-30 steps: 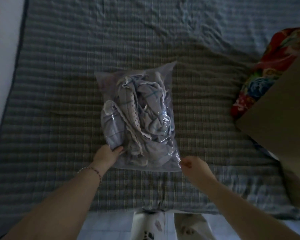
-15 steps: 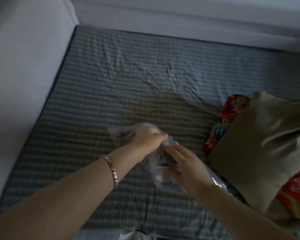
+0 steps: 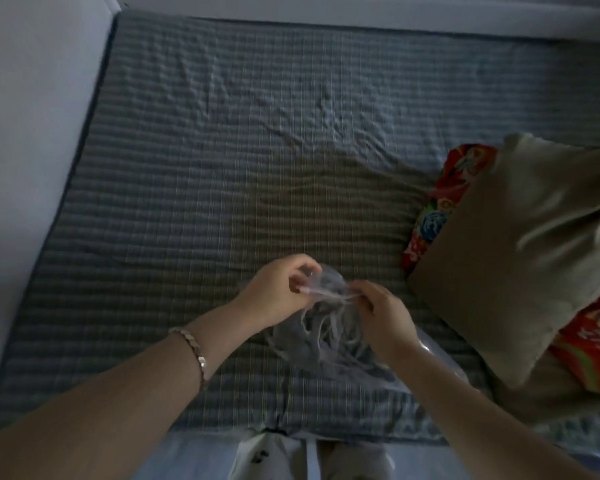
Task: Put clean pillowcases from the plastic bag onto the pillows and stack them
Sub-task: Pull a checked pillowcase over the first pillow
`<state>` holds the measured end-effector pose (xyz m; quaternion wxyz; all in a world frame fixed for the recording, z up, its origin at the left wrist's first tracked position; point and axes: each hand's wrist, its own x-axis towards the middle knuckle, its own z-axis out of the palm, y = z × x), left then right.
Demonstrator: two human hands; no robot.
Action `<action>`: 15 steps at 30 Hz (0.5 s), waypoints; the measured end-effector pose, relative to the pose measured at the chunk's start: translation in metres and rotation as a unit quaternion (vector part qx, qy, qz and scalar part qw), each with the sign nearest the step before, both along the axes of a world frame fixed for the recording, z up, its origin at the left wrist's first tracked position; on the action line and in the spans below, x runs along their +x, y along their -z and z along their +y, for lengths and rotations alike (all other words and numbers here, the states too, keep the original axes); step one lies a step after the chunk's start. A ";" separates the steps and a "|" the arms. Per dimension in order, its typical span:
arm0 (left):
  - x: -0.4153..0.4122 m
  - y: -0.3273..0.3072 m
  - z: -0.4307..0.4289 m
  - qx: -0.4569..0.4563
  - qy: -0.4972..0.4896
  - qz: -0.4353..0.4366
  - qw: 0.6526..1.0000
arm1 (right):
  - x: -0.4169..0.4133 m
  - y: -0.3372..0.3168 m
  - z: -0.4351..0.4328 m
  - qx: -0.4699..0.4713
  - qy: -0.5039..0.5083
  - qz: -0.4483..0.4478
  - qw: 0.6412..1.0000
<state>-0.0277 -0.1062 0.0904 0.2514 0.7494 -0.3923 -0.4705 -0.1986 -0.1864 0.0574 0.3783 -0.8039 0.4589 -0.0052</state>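
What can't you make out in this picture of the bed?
Head view, dim and blurred:
The pillowcases inside the plastic bag: bunched, count unclear.
The bag mouth: covered by the left hand and right hand pinching it.
The floral pillow: mostly under the olive pillow, cut off by the right edge.

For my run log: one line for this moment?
left hand: pinches plastic bag mouth | right hand: pinches same | pillowcases: inside bag

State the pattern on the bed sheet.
The bed sheet is grey-blue plaid, seen best in head view.
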 end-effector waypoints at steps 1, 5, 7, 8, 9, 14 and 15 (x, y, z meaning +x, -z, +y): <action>-0.001 0.001 0.001 -0.043 -0.028 -0.027 0.998 | 0.000 0.002 0.000 0.004 0.006 -0.011 1.000; -0.011 0.003 0.001 -0.133 -0.087 -0.038 0.987 | 0.000 -0.002 0.006 -0.044 0.029 -0.072 0.996; -0.017 -0.002 -0.001 -0.153 -0.103 -0.008 0.983 | 0.006 -0.012 0.010 -0.107 -0.014 -0.155 0.982; -0.020 -0.005 -0.002 -0.161 -0.099 0.008 0.982 | 0.008 -0.016 0.012 -0.099 -0.026 -0.198 0.975; -0.023 -0.007 -0.002 -0.167 -0.088 0.018 0.982 | 0.010 -0.020 0.014 -0.069 -0.022 -0.224 0.972; -0.025 -0.011 0.000 -0.185 -0.024 -0.014 0.982 | 0.009 -0.021 0.013 -0.038 0.054 -0.270 0.961; -0.026 -0.010 0.001 -0.193 -0.023 -0.033 0.980 | 0.009 -0.020 0.013 -0.047 0.059 -0.276 0.958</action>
